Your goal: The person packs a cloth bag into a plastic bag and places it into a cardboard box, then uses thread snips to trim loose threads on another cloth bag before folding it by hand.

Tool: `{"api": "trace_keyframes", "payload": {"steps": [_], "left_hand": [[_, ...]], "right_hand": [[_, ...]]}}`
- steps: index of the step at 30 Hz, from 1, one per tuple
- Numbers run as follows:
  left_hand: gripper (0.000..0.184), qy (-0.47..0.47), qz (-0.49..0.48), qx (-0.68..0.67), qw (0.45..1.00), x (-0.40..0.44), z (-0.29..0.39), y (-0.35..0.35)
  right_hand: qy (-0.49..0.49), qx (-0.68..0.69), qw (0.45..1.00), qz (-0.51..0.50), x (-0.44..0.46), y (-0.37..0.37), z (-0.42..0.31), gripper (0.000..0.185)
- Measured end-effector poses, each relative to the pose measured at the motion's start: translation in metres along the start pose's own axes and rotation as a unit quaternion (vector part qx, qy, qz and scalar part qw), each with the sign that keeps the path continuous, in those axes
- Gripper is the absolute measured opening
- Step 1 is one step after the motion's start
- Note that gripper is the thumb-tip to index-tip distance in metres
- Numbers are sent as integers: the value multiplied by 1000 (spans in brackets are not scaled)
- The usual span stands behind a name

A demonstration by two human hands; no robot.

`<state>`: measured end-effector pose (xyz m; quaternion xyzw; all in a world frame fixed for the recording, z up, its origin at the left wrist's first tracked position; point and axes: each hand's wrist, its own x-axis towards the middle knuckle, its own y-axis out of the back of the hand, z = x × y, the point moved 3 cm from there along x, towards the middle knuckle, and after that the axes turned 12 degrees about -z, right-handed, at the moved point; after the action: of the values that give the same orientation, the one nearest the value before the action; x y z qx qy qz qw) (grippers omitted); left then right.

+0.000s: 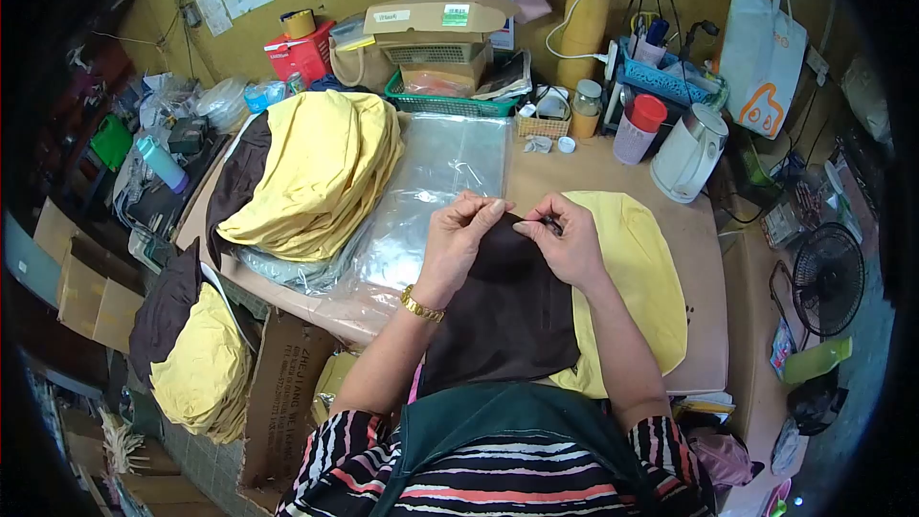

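Observation:
A dark brown cloth piece (507, 316) hangs from my hands over the table's near edge. Beside and partly under it lies a yellow cloth part (637, 292) with a rounded outline; whether the two are joined I cannot tell. My left hand (464, 235), with a gold watch at the wrist, pinches the brown cloth's top edge. Close by, my right hand (567, 239) is closed at the same edge, thumb and forefinger pressed together. A small dark thing (551, 224) shows between its fingers, too hidden to name.
Stacked yellow and brown cloth pieces (321, 172) rise at the left, beside clear plastic bags (445, 172). A second stack (201, 364) stands lower left, near a cardboard box (282, 402). Behind are a green basket (459, 105), a pink red-lidded cup (639, 129) and an electric kettle (691, 153).

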<state>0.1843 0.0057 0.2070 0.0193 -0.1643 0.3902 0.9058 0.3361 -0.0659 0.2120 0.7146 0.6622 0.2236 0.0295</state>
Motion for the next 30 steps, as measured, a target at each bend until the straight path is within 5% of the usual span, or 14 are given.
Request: {"api": "trace_keyframes", "payload": {"steps": [2,5,8,11,16,22,24,30], "left_hand": [[18,-6,34,-93,995,-1,-11,11],[21,-86,136,-81,984,-2,3,64],[23,1,91,-45,995,-9,19,67],[27,71,-29,159,984,-6,23,25],[25,112,-97,-77,986,5,3,0],[20,81,-66,-258,960,2,-11,-10],[20,72,-56,-294,951,0,-9,-14],[21,27,-50,-334,941,-1,-4,-19]], "right_hand": [[41,-93,992,69,-4,3,1,19],[9,-35,993,116,-11,23,9,19],[26,-51,991,124,-16,24,3,19],[56,-94,987,119,-19,15,-7,18],[85,-153,979,107,-26,8,-21,20],[40,-169,980,97,-33,13,-33,18],[52,-215,958,183,-35,12,-50,25],[114,-437,879,156,-41,7,-75,32]]}}
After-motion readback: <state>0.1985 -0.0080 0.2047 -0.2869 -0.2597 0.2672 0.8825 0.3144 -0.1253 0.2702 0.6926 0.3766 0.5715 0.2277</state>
